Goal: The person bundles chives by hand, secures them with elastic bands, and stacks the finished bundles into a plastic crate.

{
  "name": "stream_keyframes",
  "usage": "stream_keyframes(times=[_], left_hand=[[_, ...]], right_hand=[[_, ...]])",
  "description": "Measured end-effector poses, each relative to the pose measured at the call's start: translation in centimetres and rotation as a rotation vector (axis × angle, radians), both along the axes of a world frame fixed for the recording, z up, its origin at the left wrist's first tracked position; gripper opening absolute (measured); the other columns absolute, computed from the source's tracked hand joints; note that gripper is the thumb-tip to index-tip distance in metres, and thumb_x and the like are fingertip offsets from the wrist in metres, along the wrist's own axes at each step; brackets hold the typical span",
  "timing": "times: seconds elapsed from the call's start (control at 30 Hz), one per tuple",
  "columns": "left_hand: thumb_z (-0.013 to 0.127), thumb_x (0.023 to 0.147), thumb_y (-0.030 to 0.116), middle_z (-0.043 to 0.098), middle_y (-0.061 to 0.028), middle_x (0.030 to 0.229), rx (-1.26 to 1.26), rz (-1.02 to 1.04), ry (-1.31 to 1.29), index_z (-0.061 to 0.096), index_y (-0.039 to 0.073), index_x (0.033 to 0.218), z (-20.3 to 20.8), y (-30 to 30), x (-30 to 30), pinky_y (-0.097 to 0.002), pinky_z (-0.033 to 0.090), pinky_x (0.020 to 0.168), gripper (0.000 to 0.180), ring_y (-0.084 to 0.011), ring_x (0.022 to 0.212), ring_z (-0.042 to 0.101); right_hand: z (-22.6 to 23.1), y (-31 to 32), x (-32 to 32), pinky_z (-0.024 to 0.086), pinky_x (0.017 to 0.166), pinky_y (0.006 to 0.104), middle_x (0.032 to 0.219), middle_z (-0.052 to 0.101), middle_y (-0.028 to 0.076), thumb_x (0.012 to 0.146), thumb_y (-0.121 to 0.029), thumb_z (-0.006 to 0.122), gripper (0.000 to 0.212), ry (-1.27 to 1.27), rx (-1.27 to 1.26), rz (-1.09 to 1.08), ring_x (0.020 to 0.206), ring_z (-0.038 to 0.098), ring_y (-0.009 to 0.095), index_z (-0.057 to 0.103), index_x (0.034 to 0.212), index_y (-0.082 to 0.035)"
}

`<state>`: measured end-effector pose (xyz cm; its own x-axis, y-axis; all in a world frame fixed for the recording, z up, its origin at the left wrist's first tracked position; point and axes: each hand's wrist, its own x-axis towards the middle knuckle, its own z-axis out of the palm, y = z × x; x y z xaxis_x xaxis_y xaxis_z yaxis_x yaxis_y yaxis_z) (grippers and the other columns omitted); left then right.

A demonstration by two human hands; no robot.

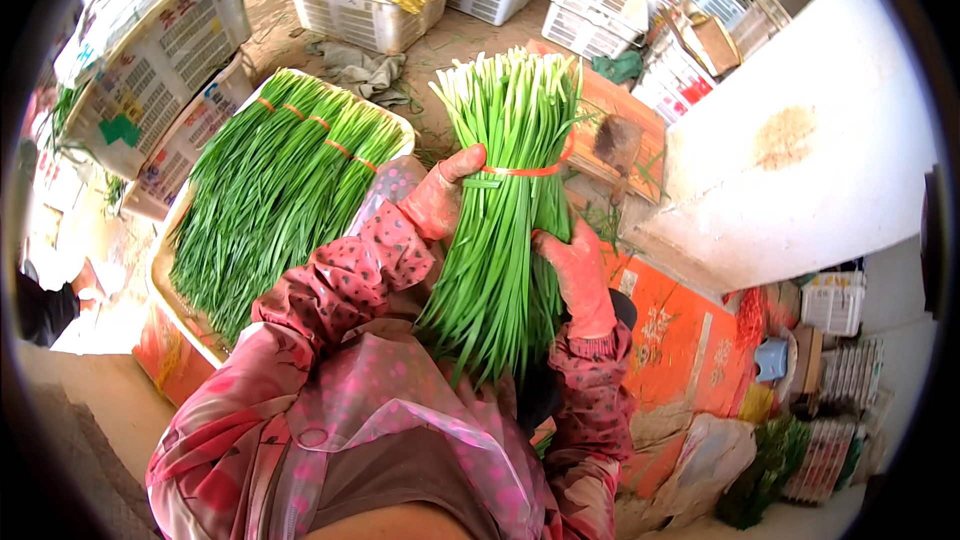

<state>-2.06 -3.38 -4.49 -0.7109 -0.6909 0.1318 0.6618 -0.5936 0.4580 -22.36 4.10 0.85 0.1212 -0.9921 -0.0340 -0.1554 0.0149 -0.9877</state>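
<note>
Grasping hands: the left hand (pixel 437 202) and the right hand (pixel 582 278) grip one bunch of long green leaves (pixel 505 250) from opposite sides; the fingers behind it are hidden.
Left hand: closed on the left side beside the orange band (pixel 520 171), thumb uppermost; of the two hands, the nearer to the tray (pixel 160 275).
Right hand: closed on the right side, on the lap side of the band, nearer the leaf tips.
Bunch: in front of the torso, between the hands, lying to the right of the tray's right edge and apart from it.
Long axis: directed away from the body, pale cut ends outward, tips toward the lap and spreading slightly left.
Orange band: crosses the front of the bunch, nearer the pale ends; its closure at the back cannot be told.
Tray: at the person's left, filled with banded bunches (pixel 262 195) side by side, pale ends toward its far right corner, tips toward its near left corner; the left sleeve (pixel 345 270) hides part of its right edge.
Beyond the tray's far edge: a grey cloth (pixel 365 70) and stacked white crates (pixel 345 18).
</note>
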Motion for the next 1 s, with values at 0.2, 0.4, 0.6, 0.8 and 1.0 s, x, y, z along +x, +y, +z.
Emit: stream_keyframes(times=[0.2, 0.4, 0.6, 0.8, 1.0], left_hand=[[0.07, 0.088, 0.038, 0.046, -0.014, 0.146, -0.32, 0.21, -0.556, 0.031, 0.004, 0.151, 0.1, 4.1, 6.2, -0.0411, 0.038, 0.109, 0.082, -0.0241, 0.131, 0.048], [0.073, 0.088, 0.023, 0.066, -0.0132, 0.116, -0.542, 0.316, -1.127, 0.056, 0.001, 0.133, -1.9, 12.3, 10.8, -0.0371, 0.046, 0.099, 0.053, -0.0235, 0.112, 0.061], [0.083, 0.066, 0.026, 0.053, -0.0176, 0.138, -1.393, 0.951, -1.734, 0.046, 0.002, 0.14, 3.0, 9.5, 15.0, -0.052, 0.038, 0.108, 0.086, -0.0404, 0.128, 0.049], [0.084, 0.059, 0.035, 0.057, -0.0184, 0.127, -1.74, 0.521, -1.957, 0.046, -0.001, 0.137, 2.2, 1.3, 15.4, -0.0541, 0.037, 0.106, 0.094, -0.0377, 0.123, 0.051], [0.082, 0.059, 0.027, 0.066, -0.0187, 0.1, -1.527, 0.438, -1.73, 0.058, 0.0, 0.123, 1.8, -1.6, 16.0, -0.0455, 0.05, 0.084, 0.074, -0.0372, 0.096, 0.063]], right_hand=[[-1.4, -2.7, 0.5, 0.051, 0.081, 0.041, 0.1, 0.066, 0.02, 0.072, -0.014, 0.08, 0.074, 0.683, -0.635, 0.004, 0.091, 0.063, 0.04, 0.05, 0.139, -0.007], [-5.0, -5.6, 5.9, 0.05, 0.074, 0.0476, 0.094, 0.064, 0.017, 0.069, -0.012, 0.079, 0.086, 1.111, -0.763, 0.377, 0.085, 0.061, 0.039, 0.041, 0.146, -0.007], [-5.4, -6.6, 8.5, 0.05, 0.074, 0.0469, 0.099, 0.064, 0.017, 0.07, -0.011, 0.078, 0.077, 1.055, -0.755, 0.494, 0.087, 0.061, 0.039, 0.047, 0.14, -0.004], [-2.9, -7.9, 9.1, 0.047, 0.094, 0.0448, 0.127, 0.06, 0.013, 0.073, -0.016, 0.078, 0.07, 1.147, -0.725, 0.466, 0.117, 0.057, 0.034, 0.05, 0.136, -0.003], [-2.0, -7.5, 14.4, 0.043, 0.102, 0.0455, 0.122, 0.064, 0.016, 0.076, -0.025, 0.079, 0.06, 0.916, -0.766, 0.355, 0.12, 0.055, 0.036, 0.057, 0.126, 0.0]])
